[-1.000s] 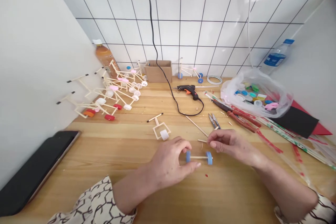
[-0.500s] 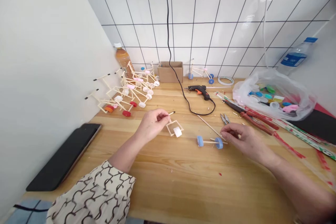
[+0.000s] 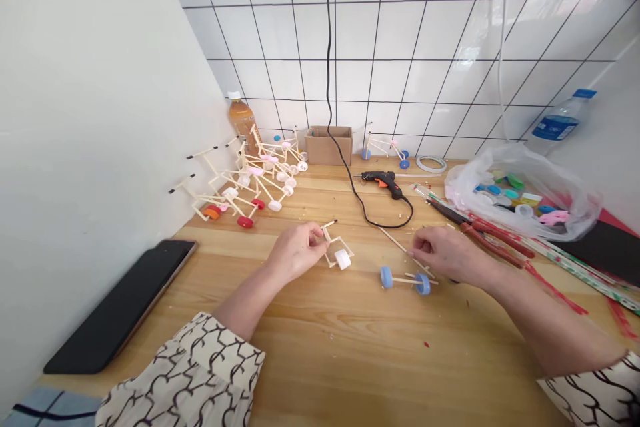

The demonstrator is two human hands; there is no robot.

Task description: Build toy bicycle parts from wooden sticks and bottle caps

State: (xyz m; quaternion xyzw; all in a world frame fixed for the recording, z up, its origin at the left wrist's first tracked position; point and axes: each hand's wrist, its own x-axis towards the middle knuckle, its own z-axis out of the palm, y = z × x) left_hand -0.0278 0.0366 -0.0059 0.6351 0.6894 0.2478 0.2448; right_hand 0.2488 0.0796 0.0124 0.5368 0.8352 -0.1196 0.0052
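Observation:
My left hand (image 3: 295,252) pinches a small wooden stick frame with a white cap wheel (image 3: 339,252), holding it just above the wooden table (image 3: 320,353). My right hand (image 3: 445,253) rests on the table with its fingers bent, touching a thin wooden stick (image 3: 397,243) beside the axle. An axle with two blue cap wheels (image 3: 405,278) lies on the table just in front of that hand. Whether the right fingers grip the stick is unclear.
Several finished stick models (image 3: 250,180) lie at the back left near an orange drink bottle (image 3: 239,117). A black glue gun (image 3: 381,180), cardboard box (image 3: 329,145), red pliers (image 3: 493,233), a bag of caps (image 3: 520,190), a tape roll (image 3: 431,163) and a phone (image 3: 123,307) surround the work spot.
My left hand let go of the blue-wheeled axle, reached back and picked up the white-wheeled frame. The right hand slid slightly right. The camera view tilted and shifted.

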